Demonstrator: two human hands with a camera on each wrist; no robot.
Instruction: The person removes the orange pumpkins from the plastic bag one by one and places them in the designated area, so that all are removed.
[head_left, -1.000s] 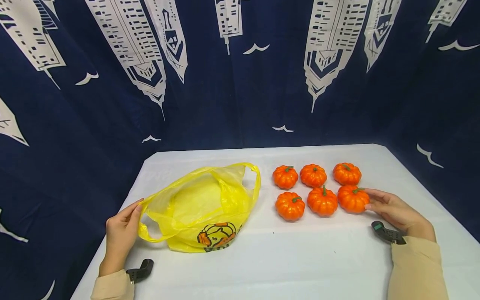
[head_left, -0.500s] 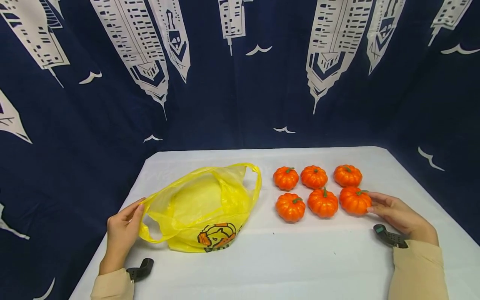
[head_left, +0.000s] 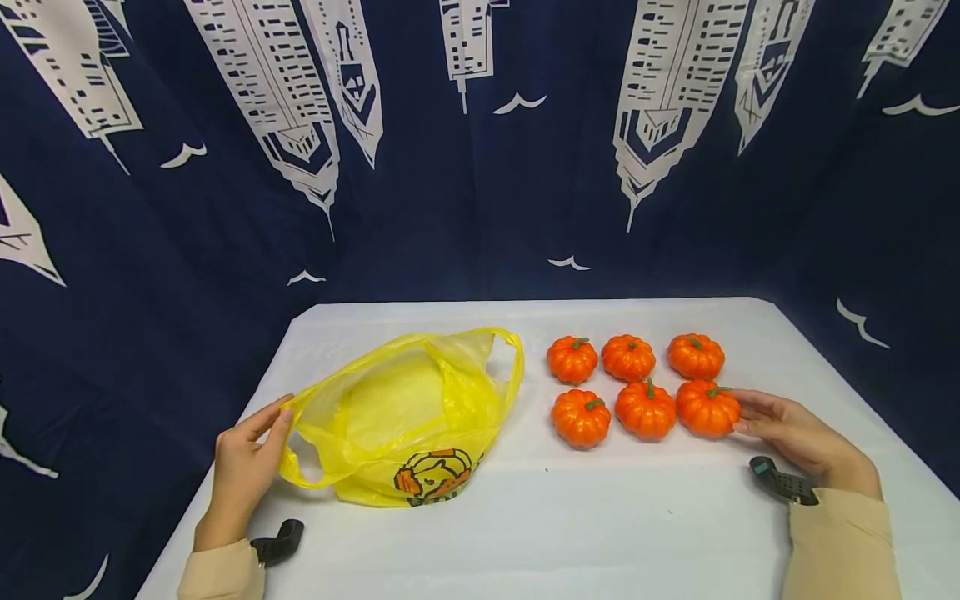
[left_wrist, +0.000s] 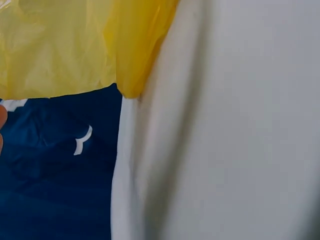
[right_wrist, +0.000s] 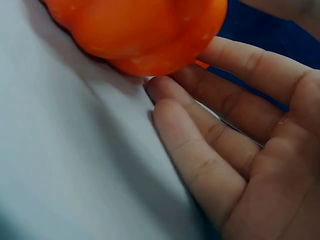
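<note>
At the table's left, a yellow plastic bag with a cartoon print lies with its mouth wide. My left hand pinches one handle of it between thumb and fingers. In the left wrist view only fingertips show at the left edge, below the bag's yellow film. My right hand holds the side of a small orange pumpkin, the right one of the front row. Thumb in front and fingers behind touch it. The right wrist view shows the pumpkin beside long, fairly straight fingers.
Several other pumpkins stand in two rows on the white-covered table, among them the middle front one and the far right back one. A dark blue printed cloth hangs behind the table and at its sides.
The held pumpkin shifted slightly right with my right hand, then slightly back left toward its neighbour. The left hand keeps its hold on the bag handle. The head view has tilted a little.
</note>
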